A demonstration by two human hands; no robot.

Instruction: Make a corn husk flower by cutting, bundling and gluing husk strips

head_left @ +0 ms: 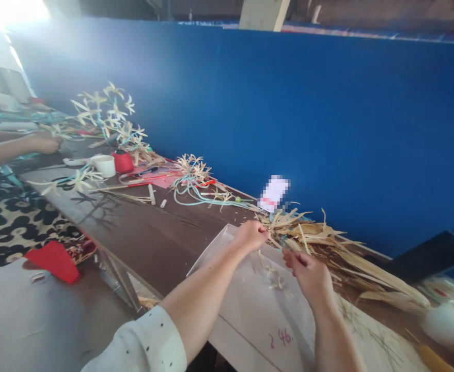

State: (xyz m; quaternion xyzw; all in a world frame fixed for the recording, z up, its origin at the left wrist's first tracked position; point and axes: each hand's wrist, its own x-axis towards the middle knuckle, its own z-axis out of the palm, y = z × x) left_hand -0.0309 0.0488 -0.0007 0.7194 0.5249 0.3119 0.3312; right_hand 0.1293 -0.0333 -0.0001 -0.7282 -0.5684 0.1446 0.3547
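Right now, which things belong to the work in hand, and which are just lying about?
In hand: left hand, right hand, dried husk pile beside them, pale sheet under them.
Lying about: white cup, red spool, blue cords, straw flowers, red cloth; co-worker's hand far left.

the left hand (252,235) is closed in a fist at the near edge of a heap of dried husks (327,248), pinching a few of its strands. the right hand (308,271) sits just beside it, fingers curled inward; whether it grips a strand cannot be told. both are over a pale board (250,315) marked with pink digits, which lies on the dark table (153,232). farther left on the table are light blue cords (191,195), a red spool (123,161), a white cup (105,166) and a cluster of straw flowers (106,111). a blue wall (327,113) runs behind. another person's hand (44,142) rests at the far left, and a red cloth (54,261) lies beside the table.
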